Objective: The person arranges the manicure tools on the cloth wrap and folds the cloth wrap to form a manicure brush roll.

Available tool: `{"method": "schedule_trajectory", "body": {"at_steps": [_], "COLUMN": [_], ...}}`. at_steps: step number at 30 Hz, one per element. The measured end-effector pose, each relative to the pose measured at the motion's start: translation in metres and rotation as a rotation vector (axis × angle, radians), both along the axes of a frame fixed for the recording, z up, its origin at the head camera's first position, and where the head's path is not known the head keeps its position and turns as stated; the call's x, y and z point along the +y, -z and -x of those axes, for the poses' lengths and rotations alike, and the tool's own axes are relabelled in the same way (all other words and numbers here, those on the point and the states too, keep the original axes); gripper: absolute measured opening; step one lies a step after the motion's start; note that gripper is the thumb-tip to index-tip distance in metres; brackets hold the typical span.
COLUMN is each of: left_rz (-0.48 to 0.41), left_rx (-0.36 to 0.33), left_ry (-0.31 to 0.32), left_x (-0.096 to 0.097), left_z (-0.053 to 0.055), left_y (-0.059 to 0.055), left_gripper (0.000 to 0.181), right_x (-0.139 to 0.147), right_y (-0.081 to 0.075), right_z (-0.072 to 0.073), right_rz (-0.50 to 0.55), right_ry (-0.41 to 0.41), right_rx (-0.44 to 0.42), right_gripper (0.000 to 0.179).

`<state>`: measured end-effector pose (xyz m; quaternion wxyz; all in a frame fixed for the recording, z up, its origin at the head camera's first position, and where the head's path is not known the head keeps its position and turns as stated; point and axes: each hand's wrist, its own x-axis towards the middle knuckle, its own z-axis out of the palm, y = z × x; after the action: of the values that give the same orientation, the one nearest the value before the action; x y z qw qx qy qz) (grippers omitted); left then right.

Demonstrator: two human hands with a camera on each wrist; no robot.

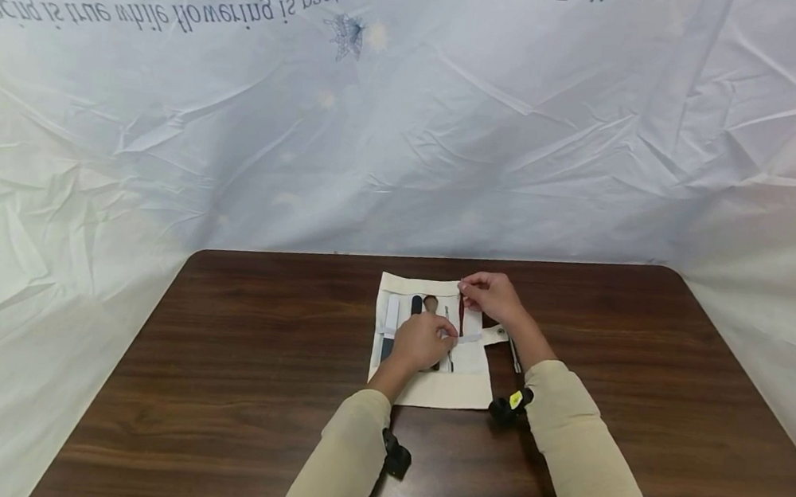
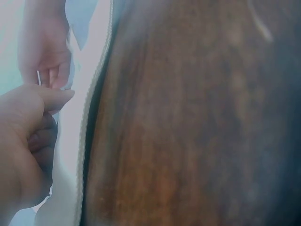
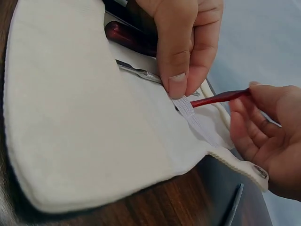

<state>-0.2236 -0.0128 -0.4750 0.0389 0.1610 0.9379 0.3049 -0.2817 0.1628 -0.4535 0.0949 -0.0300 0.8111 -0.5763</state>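
Observation:
A cream fabric tool roll lies unfolded on the table, with several slim tools held in a row. My left hand reaches over its middle, thumb and fingers pinching the white elastic band. At the far right corner, my right hand pinches the end of a slim dark-red tool. The tool's other end is at the elastic band, partly hidden by it. Close to my left fingers lie a silver metal tool and a glossy dark-red handle.
A white flat strip and a black one sit in the roll's left side. A snap strap sticks out to the right, near a thin metal tool on the wooden table. White sheeting hangs behind.

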Motion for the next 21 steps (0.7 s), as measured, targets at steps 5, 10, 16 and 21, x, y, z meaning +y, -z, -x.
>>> {"method": "schedule_trajectory", "body": {"at_steps": [5,10,16,21], "left_rz": [0.001,-0.001,-0.008,0.002], "left_rx": [-0.010,-0.011,-0.005,-0.004], "left_ry": [-0.011,-0.018,-0.015,-0.018], "left_x": [0.000,0.000,0.001,0.002], "left_z": [-0.001,-0.001,-0.001,-0.002], "left_y": [-0.001,-0.001,-0.001,-0.002], "left_gripper": [0.013,0.013,0.012,0.012], "right_x": [0.004,0.008,0.008,0.006], "right_y": [0.000,-0.004,-0.011,-0.011], "right_z": [0.000,-0.003,-0.004,-0.004], "right_rz": [-0.036,-0.150,-0.272,-0.324], "right_ry": [-0.057,-0.160,-0.261,-0.259], "right_rx": [-0.104,-0.194,-0.224,-0.204], "right_gripper": [0.033,0.030,0.027,0.026]}}
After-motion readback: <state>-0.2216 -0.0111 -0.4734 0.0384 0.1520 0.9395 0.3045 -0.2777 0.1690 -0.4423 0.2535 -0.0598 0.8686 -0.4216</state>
